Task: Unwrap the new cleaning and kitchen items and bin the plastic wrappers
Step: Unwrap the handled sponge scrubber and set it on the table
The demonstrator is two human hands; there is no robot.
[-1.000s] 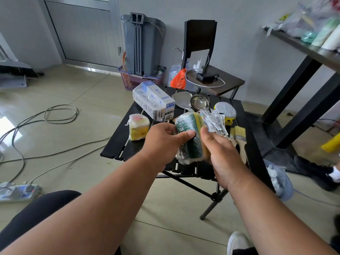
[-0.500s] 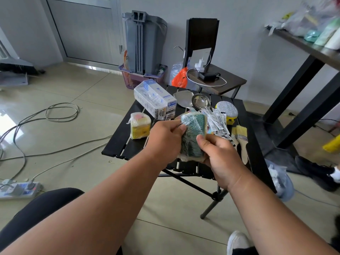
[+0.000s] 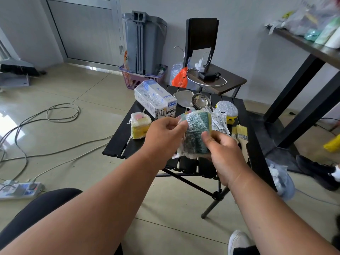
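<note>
A: Nearest the camera?
B: Two bare forearms reaching forward, a dark-clad knee [image 3: 36,205] low on the left, a white shoe [image 3: 237,240] low on the right.

A: And the grip on each side?
B: Left hand [image 3: 163,137] curled, thumb and fingertips pinching the clear plastic wrapper [image 3: 181,150] at the upper left of the wrapped scouring sponges [image 3: 197,133]. Right hand [image 3: 223,153] curled round the lower right of the same pack, thumb pressed on its green face. Both grips closed on it, neither one wide.

A: Where exactly?
B: Held in the air over the near half of the black slatted desk [image 3: 117,148], wrapper on, a crumpled tail of plastic hanging at the bottom.

A: On the desk itself?
B: To the left, a second wrapped sponge pack [image 3: 139,125], yellow with pink on top. Behind it a white and blue box [image 3: 154,100] lying at a slant. To the right, two yellow-bristled brushes [image 3: 239,131] side by side, just beside the right hand. Past the held pack, a sheaf of small printed sachets [image 3: 219,119], a silvery round scrubber on a yellow base [image 3: 227,108], a steel ladle [image 3: 200,102] and a pale dish [image 3: 183,98].

A: Farther off?
B: A brown side table [image 3: 231,83] with a charger and white cable, an orange bag [image 3: 180,78], a purple basket [image 3: 132,80] holding a grey bin [image 3: 147,41]. Cables looped over the tiled floor on the left, a power strip [image 3: 18,189] near the knee.
</note>
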